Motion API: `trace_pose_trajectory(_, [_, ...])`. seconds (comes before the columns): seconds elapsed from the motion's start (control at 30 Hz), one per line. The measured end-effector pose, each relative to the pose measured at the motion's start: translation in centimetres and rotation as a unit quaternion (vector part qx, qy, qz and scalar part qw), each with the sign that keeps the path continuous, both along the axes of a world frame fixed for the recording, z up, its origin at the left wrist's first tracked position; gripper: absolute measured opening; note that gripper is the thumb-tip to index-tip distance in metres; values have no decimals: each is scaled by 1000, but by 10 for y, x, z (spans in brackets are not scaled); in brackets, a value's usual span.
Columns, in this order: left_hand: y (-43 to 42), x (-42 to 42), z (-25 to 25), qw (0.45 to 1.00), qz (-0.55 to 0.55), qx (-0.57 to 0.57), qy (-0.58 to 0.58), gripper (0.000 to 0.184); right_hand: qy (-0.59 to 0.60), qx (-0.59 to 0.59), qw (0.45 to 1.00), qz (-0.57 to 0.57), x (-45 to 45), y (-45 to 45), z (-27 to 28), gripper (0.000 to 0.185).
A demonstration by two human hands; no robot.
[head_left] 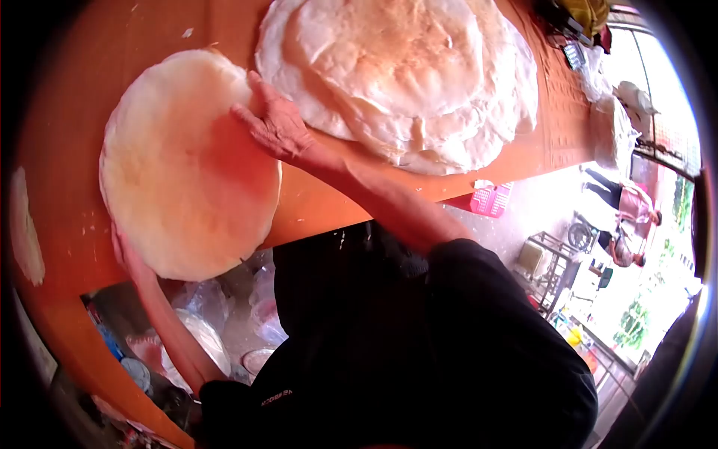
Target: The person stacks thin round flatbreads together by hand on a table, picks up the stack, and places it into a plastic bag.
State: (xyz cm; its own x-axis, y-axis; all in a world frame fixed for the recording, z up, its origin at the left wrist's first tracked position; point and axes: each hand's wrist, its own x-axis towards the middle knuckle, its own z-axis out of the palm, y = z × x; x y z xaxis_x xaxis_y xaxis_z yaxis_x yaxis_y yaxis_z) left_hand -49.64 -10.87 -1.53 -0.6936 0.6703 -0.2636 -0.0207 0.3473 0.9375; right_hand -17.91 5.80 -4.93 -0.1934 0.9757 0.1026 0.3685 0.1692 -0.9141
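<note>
A large round flatbread [179,165], pale with a browned middle, lies over the orange table at its front edge, part of it reaching past the edge. My right hand [278,127] grips its upper right rim, thumb on the top face and fingers spread along the edge. At the lower left rim, my left hand [129,251] holds the same bread, with its fingers partly hidden beneath and beside it. To the right of my right hand sits a stack of several similar flatbreads [396,67], overlapping unevenly.
The orange table [314,202] carries crumbs. A pale strip [26,228] lies at far left. Plastic bags and tubs [198,329] stand below the edge. A pink basket [491,199] is at right, with a metal cart [550,262] and people [632,206] beyond.
</note>
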Motion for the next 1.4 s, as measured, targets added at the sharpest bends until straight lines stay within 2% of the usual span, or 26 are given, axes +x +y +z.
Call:
trace_pose_trajectory(0.1, [-9, -32, -19, 999, -12, 12, -35, 60, -31, -34, 999, 9, 62, 14, 62, 67])
trace_pose_trajectory(0.13, [-12, -43, -23, 998, 2, 38, -47, 60, -29, -17, 998, -61, 94, 22, 72, 55])
trace_pose_trajectory(0.17, [-14, -49, -24, 996, 15, 62, -59, 59, 76, 8, 991, -113, 141, 37, 59, 44])
trace_pose_trajectory(0.2, [-12, -30, -4, 998, 29, 32, 41, 57, -18, -11, 972, -232, 179, 46, 83, 35])
trace_pose_trajectory(0.23, [-11, -12, 17, 989, 45, 3, 141, 55, -22, -13, 962, -274, 243, 68, 59, 38])
trace_pose_trajectory(0.27, [-21, -18, 18, 980, 61, 24, 188, 54, -212, -62, 907, -359, 284, 86, 63, 43])
trace_pose_trajectory(0.3, [-19, -1, 36, 965, 76, 44, 246, 49, -187, -126, 922, -314, 354, 108, 35, 46])
trace_pose_trajectory(0.37, [-21, 21, 50, 956, 80, 123, 255, 42, 42, -340, 880, -330, 368, 117, 63, 46])
trace_pose_trajectory(0.43, [-8, 84, 78, 962, 55, 157, 219, 35, 25, -319, 905, -282, 354, 113, 90, 41])
trace_pose_trajectory(0.5, [-3, 133, 79, 969, 23, 153, 191, 31, -38, -398, 889, -223, 351, 123, 94, 36])
trace_pose_trajectory(0.57, [4, 190, 79, 974, -86, 148, 147, 25, -60, -414, 879, -228, 356, 139, 77, 33])
trace_pose_trajectory(0.7, [31, 300, 68, 957, -267, 71, -84, 29, -76, -256, 954, -137, 337, 140, 85, 46])
trace_pose_trajectory(0.77, [45, 334, 50, 945, -294, 33, -141, 32, -233, -151, 941, -192, 333, 148, 77, 50])
trace_pose_trajectory(0.83, [68, 355, 35, 945, -301, 16, -131, 33, -211, -188, 948, -145, 348, 180, 57, 52])
trace_pose_trajectory(0.9, [90, 371, 24, 935, -180, -14, -306, 33, -177, -274, 944, -55, 366, 195, 33, 56])
trace_pose_trajectory(0.93, [100, 375, 19, 935, -182, -16, -303, 33, -2, -300, 954, -5, 355, 181, 53, 43])
trace_pose_trajectory(0.97, [109, 378, 14, 929, -157, -17, -334, 31, -44, -63, 992, 98, 360, 189, 29, 38])
trace_pose_trajectory(1.03, [114, 376, 8, 922, -136, -24, -361, 29, 18, 98, 979, 176, 351, 202, 11, 32])
trace_pose_trajectory(1.1, [117, 372, 4, 908, -150, 14, -391, 24, 47, -228, 971, 48, 336, 200, 47, 27])
trace_pose_trajectory(1.13, [116, 372, 6, 911, -162, 35, -377, 21, 24, -212, 977, -1, 326, 191, 72, 27])
trace_pose_trajectory(1.17, [115, 376, 11, 911, -163, 33, -378, 21, -23, -87, 995, 37, 328, 156, 140, 25])
trace_pose_trajectory(1.2, [113, 381, 20, 919, -162, 48, -356, 22, 8, -78, 995, 57, 347, 167, 147, 23])
trace_pose_trajectory(1.23, [111, 386, 26, 927, -160, 64, -334, 22, 39, -68, 994, 78, 367, 173, 148, 22])
trace_pose_trajectory(1.3, [112, 400, 28, 916, -165, 63, -359, 24, 66, -64, 994, -56, 395, 149, 163, 24])
trace_pose_trajectory(1.37, [113, 415, 22, 907, -179, 20, -381, 25, 31, -165, 980, -104, 452, 165, 118, 34])
trace_pose_trajectory(1.4, [111, 419, 19, 906, -197, 10, -374, 26, -70, -176, 964, -188, 461, 162, 101, 35])
